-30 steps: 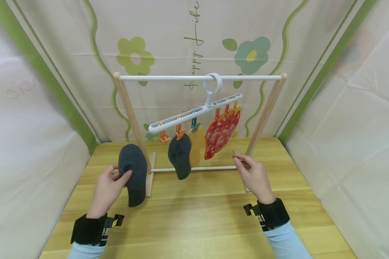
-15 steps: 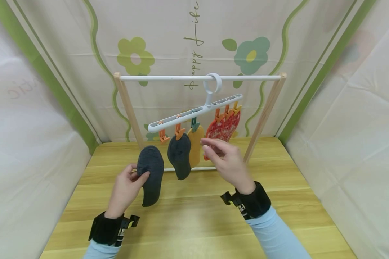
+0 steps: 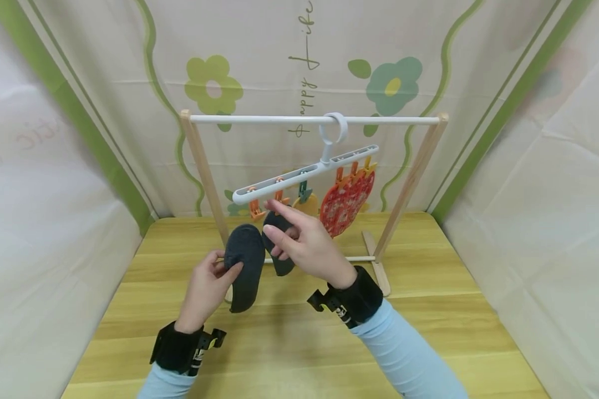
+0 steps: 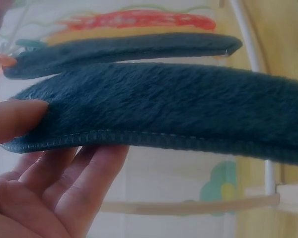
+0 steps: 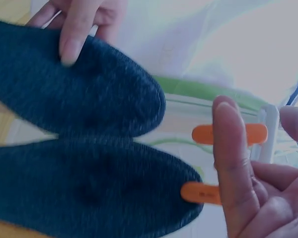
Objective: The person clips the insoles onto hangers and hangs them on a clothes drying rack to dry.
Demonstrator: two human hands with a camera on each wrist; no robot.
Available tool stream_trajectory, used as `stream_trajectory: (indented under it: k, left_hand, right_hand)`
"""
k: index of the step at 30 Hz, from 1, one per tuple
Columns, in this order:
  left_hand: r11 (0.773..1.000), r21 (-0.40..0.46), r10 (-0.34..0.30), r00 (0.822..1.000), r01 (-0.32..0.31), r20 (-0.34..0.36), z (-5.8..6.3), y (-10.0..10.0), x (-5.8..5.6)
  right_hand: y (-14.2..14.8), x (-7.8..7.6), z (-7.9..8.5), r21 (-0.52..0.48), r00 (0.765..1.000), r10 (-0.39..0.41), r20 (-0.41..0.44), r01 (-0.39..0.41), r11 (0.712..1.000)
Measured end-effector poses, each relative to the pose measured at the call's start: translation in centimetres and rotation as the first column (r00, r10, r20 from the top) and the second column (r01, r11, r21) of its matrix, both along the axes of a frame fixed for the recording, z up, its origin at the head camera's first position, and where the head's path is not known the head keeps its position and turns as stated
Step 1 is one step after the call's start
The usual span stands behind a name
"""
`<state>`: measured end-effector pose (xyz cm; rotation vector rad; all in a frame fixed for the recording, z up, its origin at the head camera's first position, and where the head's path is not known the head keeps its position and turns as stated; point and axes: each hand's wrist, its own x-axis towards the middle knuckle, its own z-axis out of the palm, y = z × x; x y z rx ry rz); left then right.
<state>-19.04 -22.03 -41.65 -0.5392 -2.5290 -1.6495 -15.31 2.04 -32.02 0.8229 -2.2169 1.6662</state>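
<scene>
The left hand (image 3: 207, 288) pinches a dark insole (image 3: 244, 265) between thumb and fingers, holding it above the table (image 3: 299, 338) just left of the hung insole (image 3: 279, 244); the right hand (image 3: 306, 246) is raised at the clips (image 3: 254, 209) of the hanger (image 3: 304, 173), fingers straight and apart, gripping nothing; further right hang a yellow insole (image 3: 306, 204) and a red one (image 3: 346, 200) on the rack (image 3: 409, 183).

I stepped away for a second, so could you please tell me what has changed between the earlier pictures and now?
The right hand left the rack's right foot and crossed leftward to the orange clips beneath the white hanger; it grips nothing visible. The left hand, pinching the loose dark insole throughout, carried it rightward beside the clipped dark insole. The rack and the red patterned insoles stayed put.
</scene>
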Motion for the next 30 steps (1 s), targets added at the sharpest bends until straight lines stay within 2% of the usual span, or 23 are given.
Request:
stream_trajectory:
  k: [4, 10, 18, 24, 30]
  left_hand:
    - [1.0, 0.007, -0.008, 1.0, 0.008, -0.014, -0.2, 0.2, -0.1]
    - [0.999, 0.037, -0.002, 1.0, 0.002, -0.009, -0.1, 0.4, -0.2]
    - [0.997, 0.082, -0.007, 1.0, 0.008, -0.017, 0.3, 0.4, -0.2]
    - [0.997, 0.081, 0.015, 1.0, -0.014, -0.013, 0.8, 0.3, 0.0]
    - [0.996, 0.088, 0.033, 0.999, -0.032, -0.011, 0.9, 0.0, 0.0]
  right_hand:
    - [-0.8, -0.4, 0.5, -0.057, 0.995, 0.044, 0.09, -0.039, 0.998]
    - [-2.0, -1.3, 0.9, -0.175, 0.974, 0.12, 0.192, -0.087, 0.981]
    - [-3.4, -2.5, 1.0, -0.214, 0.972, 0.146, 0.182, -0.106, 0.971]
    - [-3.8, -3.0, 1.1, -0.227, 0.964, 0.149, 0.219, -0.098, 0.969]
    - [-4.0, -3.3, 1.1, -0.251, 0.968, 0.145, 0.203, -0.092, 0.964]
